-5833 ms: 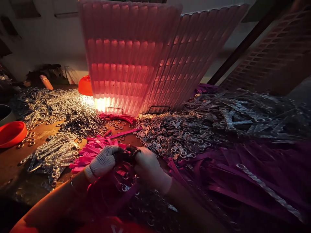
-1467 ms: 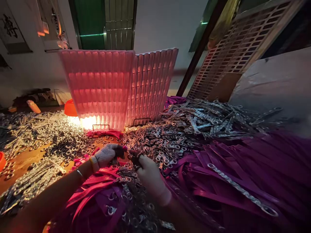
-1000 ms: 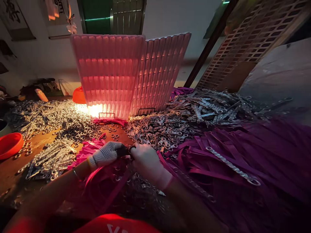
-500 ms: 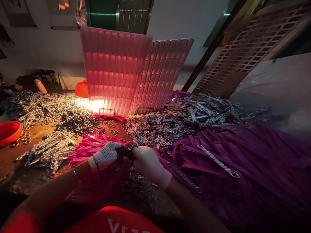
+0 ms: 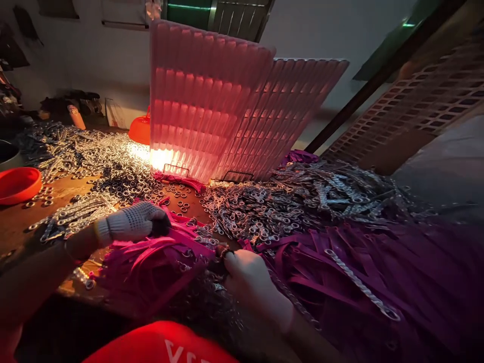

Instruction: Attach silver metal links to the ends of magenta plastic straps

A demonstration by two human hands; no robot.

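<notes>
My left hand point(image 5: 136, 222), in a white dotted glove with dark finger covers, is closed at the left of a pile of bright pink straps point(image 5: 151, 262). What its fingers hold, if anything, is hidden. My right hand point(image 5: 251, 277), also in a white glove with dark-covered fingers, pinches a small dark metal ring point(image 5: 226, 252) at the right end of that pile. A pink strap seems to run up to these fingertips, but its end is hidden. Silvery braided pieces with ring ends lie between the hands and below them.
A lit orange lamp point(image 5: 140, 129) stands behind loose rings point(image 5: 128, 181), beside upright ribbed plastic panels point(image 5: 204, 106). Braided pieces point(image 5: 81, 217) lie left, near an orange bowl point(image 5: 18, 185). Purple straps point(image 5: 321, 272) and a metal heap point(image 5: 260, 212) spread right.
My hands were together at the middle; now they are apart, the left over to the left of the pink straps, the right lower and slightly right. The camera view has shifted.
</notes>
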